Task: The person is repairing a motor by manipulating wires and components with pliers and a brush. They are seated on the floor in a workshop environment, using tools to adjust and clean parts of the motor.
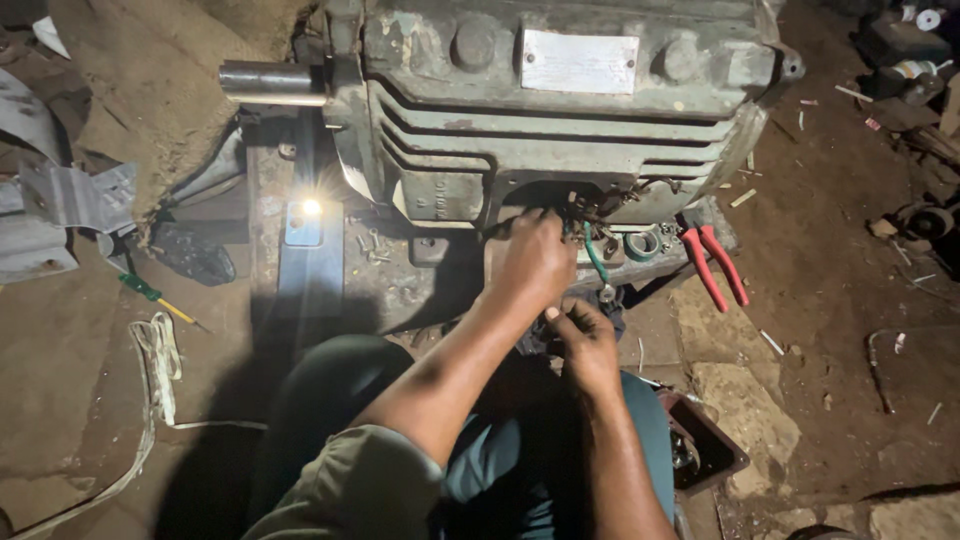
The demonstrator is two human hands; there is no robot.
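Dirt workshop floor [820, 300]. Our left hand [535, 262] reaches into the wire bundle [590, 215] at the grey electric motor [560, 110] terminal opening, fingers closed on wires; our right hand [585, 345], nearer, pinches a wire end. Red pliers [715, 265] lie right.

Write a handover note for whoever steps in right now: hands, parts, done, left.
Left hand: reaching into the open terminal opening of the large grey-green finned electric motor, fingers at the bundle of wire leads; grip itself hidden.
Right hand: just below, fingers pinched on something small, too dark to tell.
Nearby: red-handled pliers and green tape roll on the base right of the opening; lit phone torch to the left; green-handled screwdriver on the floor.
Done: terminal opening uncovered, leads exposed.
Left: leads look loose, opening uncovered.
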